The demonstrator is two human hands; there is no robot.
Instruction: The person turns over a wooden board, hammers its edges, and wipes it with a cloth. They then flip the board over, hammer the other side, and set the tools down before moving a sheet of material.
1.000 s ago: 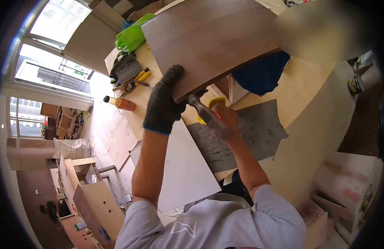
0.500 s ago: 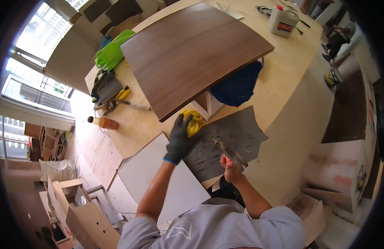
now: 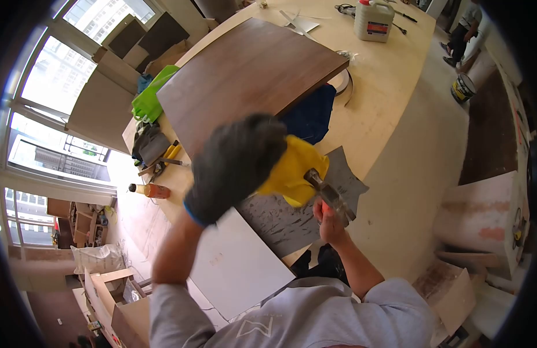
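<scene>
My left hand (image 3: 233,165), in a dark grey glove with a blue cuff, is raised close to the camera and closed on a yellow cloth (image 3: 291,171). The cloth hangs over the grey sheet (image 3: 283,223), whose surface is marked with dark streaks. Bare-fingered, my right hand (image 3: 333,227) grips a hammer (image 3: 331,197) by its red handle. The metal head points up and left, overlapping the cloth's lower edge in this view. Beyond my hands lies a brown wood-grain board (image 3: 239,75), with dark blue fabric (image 3: 312,119) under its right edge.
A white panel (image 3: 233,261) lies in front of me. On the table (image 3: 390,87) are a white jug (image 3: 374,22), a tape roll (image 3: 339,81), a green bag (image 3: 155,95), an orange bottle (image 3: 155,190) and yellow-handled tools (image 3: 172,152). A person (image 3: 466,29) stands far right.
My left hand has closed on the yellow cloth and lifted it up toward the camera. The hammer stays in my right hand, and the view has shifted slightly.
</scene>
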